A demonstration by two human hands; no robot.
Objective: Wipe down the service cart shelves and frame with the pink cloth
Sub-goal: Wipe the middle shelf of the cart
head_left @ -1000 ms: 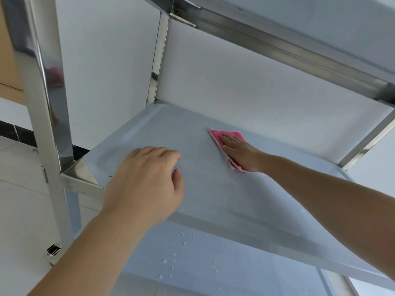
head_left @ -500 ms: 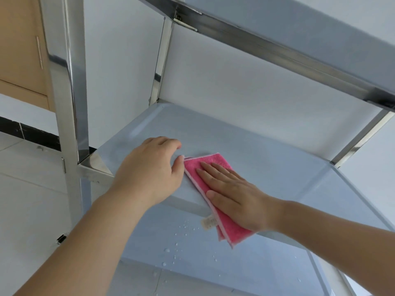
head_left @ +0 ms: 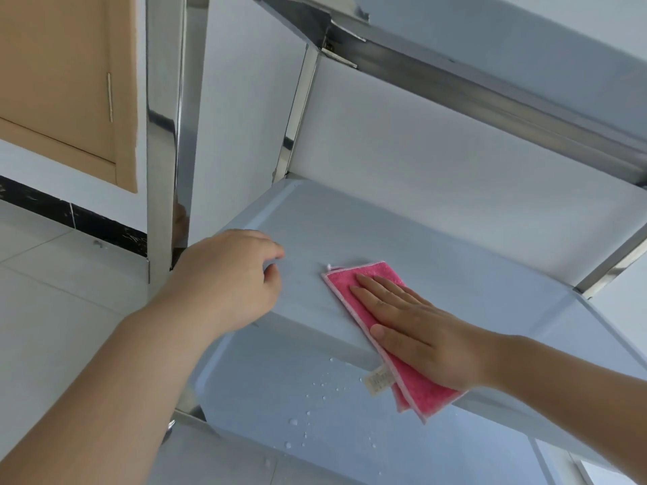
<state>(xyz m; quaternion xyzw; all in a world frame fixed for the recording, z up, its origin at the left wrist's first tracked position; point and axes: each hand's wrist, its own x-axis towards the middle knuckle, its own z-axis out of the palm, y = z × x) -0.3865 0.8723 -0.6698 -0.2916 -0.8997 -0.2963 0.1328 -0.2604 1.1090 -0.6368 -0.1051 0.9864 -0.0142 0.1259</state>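
The steel service cart fills the view, with a middle shelf (head_left: 402, 236) covered in pale blue film. A folded pink cloth (head_left: 345, 285) lies at that shelf's front edge and hangs partly over it. My right hand (head_left: 416, 327) presses flat on the cloth with straight fingers. My left hand (head_left: 227, 274) rests on the shelf's front left corner, fingers curled over the edge, beside the shiny front left post (head_left: 168, 134). The bottom shelf (head_left: 280, 397) below carries water droplets. The top shelf's underside (head_left: 490, 75) runs overhead.
A white wall stands behind the cart. A tan cabinet door (head_left: 59, 82) hangs at the upper left above a black skirting strip (head_left: 70, 215). White floor tiles (head_left: 52, 309) spread to the left of the cart.
My right hand pulled the cloth from the shelf's middle to the front edge, then shifted it slightly right. My left hand stayed at the front left corner. The view tilted and moved closer.
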